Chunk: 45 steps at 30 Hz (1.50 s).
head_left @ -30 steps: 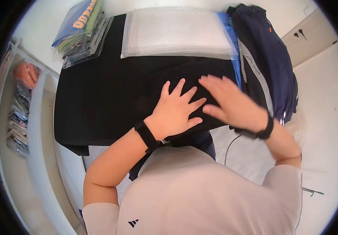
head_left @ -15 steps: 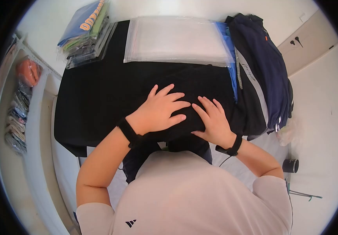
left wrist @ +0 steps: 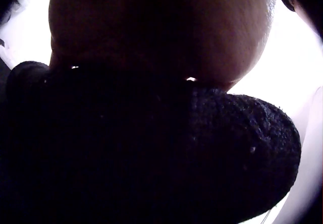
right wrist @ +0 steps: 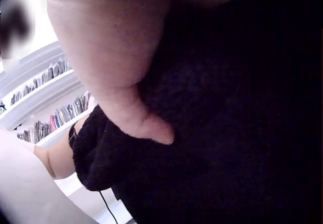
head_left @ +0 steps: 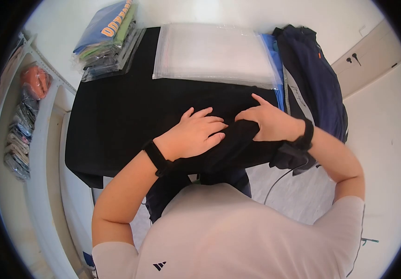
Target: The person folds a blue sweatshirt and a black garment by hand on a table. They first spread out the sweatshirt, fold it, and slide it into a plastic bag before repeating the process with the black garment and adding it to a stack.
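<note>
A black cloth (head_left: 237, 139) lies over the near middle of the table, its edges hard to pick out against the black table covering (head_left: 103, 116). My right hand (head_left: 275, 122) holds a raised fold of it. In the right wrist view the thumb (right wrist: 156, 128) lies against the fuzzy black cloth (right wrist: 227, 108), while the other fingertips are hidden. To its left in the head view, my left hand (head_left: 193, 135) rests on the black fabric with fingers spread and slightly bent. The left wrist view is mostly dark, showing the underside of the hand (left wrist: 151, 27).
Clear plastic bags (head_left: 214, 53) lie stacked at the table's back. Bagged folded clothes (head_left: 107, 42) are piled at back left. Dark garments (head_left: 319, 79) and blue fabric (head_left: 277, 79) lie along the right side. A shelf (head_left: 52, 139) with packed clothes stands at left.
My right hand first moved down and in beside the left, then out to the right, and now lifts a fold of black cloth. My left hand shifted slightly left and stays on the fabric.
</note>
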Each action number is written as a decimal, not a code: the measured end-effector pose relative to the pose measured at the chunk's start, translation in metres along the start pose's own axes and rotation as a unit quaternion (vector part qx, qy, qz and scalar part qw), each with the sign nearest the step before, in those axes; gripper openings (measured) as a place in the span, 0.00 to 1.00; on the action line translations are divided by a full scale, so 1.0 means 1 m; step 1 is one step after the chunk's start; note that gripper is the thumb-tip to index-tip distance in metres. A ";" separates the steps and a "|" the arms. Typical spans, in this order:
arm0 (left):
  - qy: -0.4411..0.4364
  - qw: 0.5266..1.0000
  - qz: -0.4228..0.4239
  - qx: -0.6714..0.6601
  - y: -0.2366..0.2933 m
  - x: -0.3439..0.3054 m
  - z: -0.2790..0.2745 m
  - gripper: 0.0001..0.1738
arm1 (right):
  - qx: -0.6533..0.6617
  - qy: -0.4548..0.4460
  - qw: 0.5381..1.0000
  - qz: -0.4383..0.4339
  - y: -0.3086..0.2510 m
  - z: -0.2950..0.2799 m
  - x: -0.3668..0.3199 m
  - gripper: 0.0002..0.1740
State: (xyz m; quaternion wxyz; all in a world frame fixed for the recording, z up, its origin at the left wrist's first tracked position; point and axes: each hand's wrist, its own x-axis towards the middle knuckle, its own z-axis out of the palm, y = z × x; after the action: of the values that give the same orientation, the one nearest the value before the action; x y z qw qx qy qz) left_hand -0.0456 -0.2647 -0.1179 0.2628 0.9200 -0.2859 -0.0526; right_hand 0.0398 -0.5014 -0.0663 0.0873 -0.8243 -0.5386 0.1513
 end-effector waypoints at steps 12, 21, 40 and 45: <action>-0.026 0.999 -0.025 -0.032 -0.004 0.003 -0.001 0.20 | -0.004 -0.323 0.946 0.022 0.033 -0.030 0.101 0.28; -0.006 0.999 -0.019 -0.034 -0.009 0.004 0.004 0.19 | -0.040 -0.343 0.938 0.034 0.030 -0.029 0.098 0.43; 0.310 0.712 -0.230 -0.586 -0.032 -0.053 0.009 0.28 | 0.106 0.088 0.990 0.007 -0.015 -0.026 0.017 0.28; 0.297 0.902 -0.139 -0.282 -0.053 -0.047 -0.013 0.24 | 0.599 0.326 0.724 0.105 -0.049 -0.003 -0.037 0.33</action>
State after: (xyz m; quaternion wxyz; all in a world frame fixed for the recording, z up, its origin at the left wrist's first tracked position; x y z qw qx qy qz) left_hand -0.0550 -0.1960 -0.1360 0.5737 0.8110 -0.0367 0.1087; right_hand -0.0153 -0.5153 -0.0431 0.7166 -0.6500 -0.1847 0.1728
